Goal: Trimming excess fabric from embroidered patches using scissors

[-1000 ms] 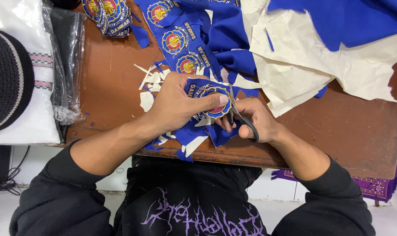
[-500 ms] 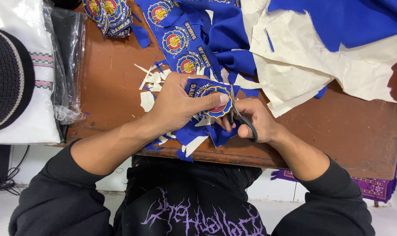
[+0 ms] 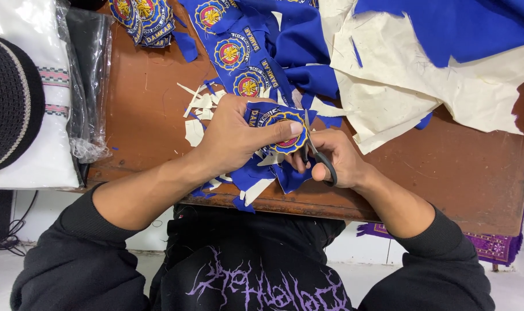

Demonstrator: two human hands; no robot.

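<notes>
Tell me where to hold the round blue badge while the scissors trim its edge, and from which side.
Pinch the round blue badge on its left half, coming from the left, as the left hand does with its thumb flat on the emblem. The scissors in the right hand cut at the right rim, so that side should probably stay free of fingers.

Both hands curled, fingers gripping, close together.
</notes>
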